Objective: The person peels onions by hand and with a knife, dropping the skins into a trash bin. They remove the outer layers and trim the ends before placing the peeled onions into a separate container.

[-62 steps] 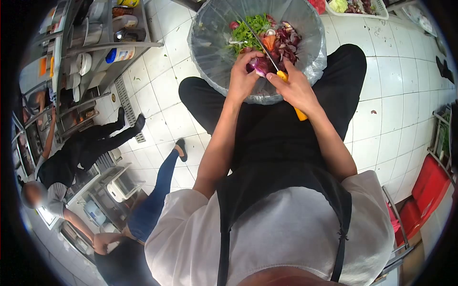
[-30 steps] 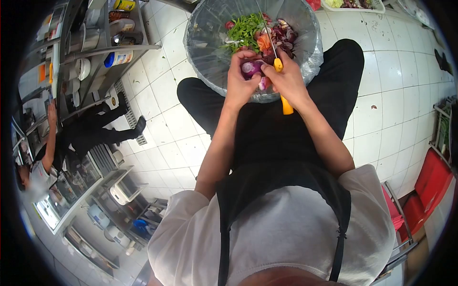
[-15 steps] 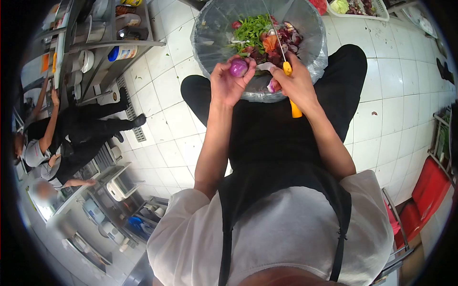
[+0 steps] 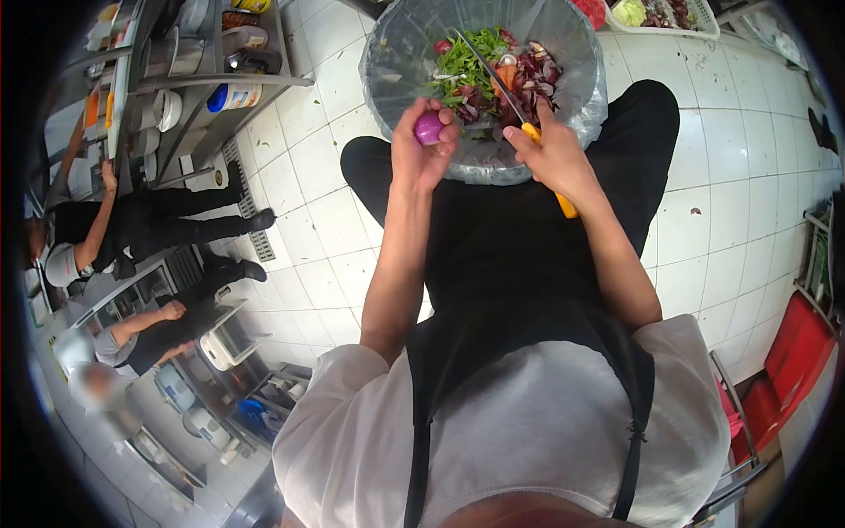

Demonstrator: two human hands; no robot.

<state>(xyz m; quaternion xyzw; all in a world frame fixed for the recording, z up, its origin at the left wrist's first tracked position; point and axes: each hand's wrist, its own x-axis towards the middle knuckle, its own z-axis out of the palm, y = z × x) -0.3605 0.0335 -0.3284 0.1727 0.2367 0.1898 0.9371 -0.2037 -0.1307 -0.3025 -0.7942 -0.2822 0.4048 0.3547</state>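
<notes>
My left hand (image 4: pixel 421 150) is closed around a peeled purple onion (image 4: pixel 429 128) at the near left rim of the bin. In my right hand (image 4: pixel 554 154) is a knife with a yellow handle (image 4: pixel 566 205); its long blade (image 4: pixel 489 70) points up and left over the scraps. Between my knees stands the bin, lined with a clear plastic bag (image 4: pixel 387 66). Inside it lie green leaf trimmings (image 4: pixel 475 57), dark red onion skins (image 4: pixel 537 75) and an orange scrap (image 4: pixel 506 77). My right palm and fingers partly hide the handle.
A white basket (image 4: pixel 695 33) with vegetables stands beyond the bin, beside a red bag (image 4: pixel 590 11). Metal shelves (image 4: pixel 220 79) with containers are at left. Two co-workers stand there, one with an arm (image 4: pixel 97 216) raised. A red chair (image 4: pixel 792 361) is at right.
The piece of onion peel has left my right hand. My left hand with the onion has shifted slightly left. The knife has tilted further left. One co-worker has moved.
</notes>
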